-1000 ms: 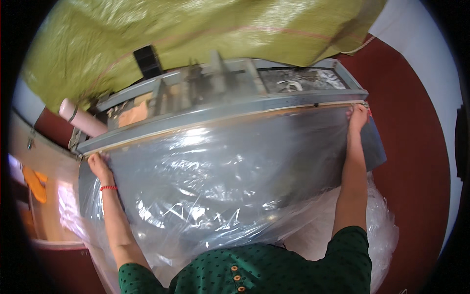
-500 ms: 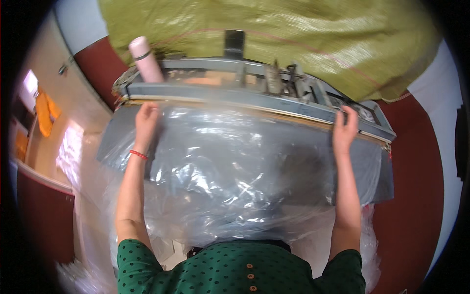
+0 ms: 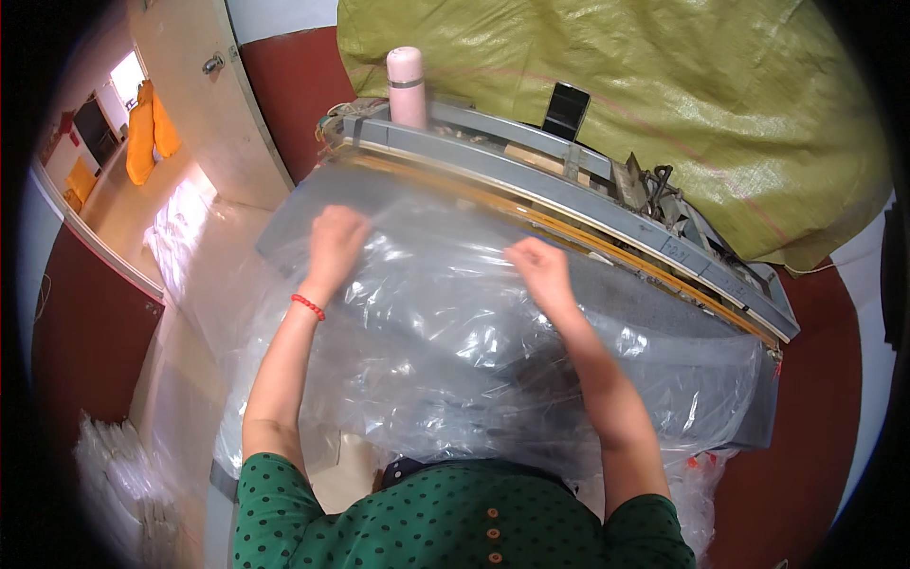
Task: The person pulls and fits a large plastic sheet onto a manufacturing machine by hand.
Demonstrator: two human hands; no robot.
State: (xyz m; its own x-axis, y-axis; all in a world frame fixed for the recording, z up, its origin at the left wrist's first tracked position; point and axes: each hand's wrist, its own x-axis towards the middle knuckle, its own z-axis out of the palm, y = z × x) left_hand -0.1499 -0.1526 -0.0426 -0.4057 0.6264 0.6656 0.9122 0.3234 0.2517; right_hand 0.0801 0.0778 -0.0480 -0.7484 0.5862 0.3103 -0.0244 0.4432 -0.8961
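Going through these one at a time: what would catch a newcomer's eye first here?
Probably the shiny, crumpled clear plastic sheet spread below the left hand and right hand. Next, the big yellow-green tarp across the top, then the pink bottle upright at the gray frame's left end.

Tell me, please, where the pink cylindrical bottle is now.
In the head view, the pink bottle stands upright, left of centre near the top, at the left end of the grey metal frame, left of the black rectangular phone.
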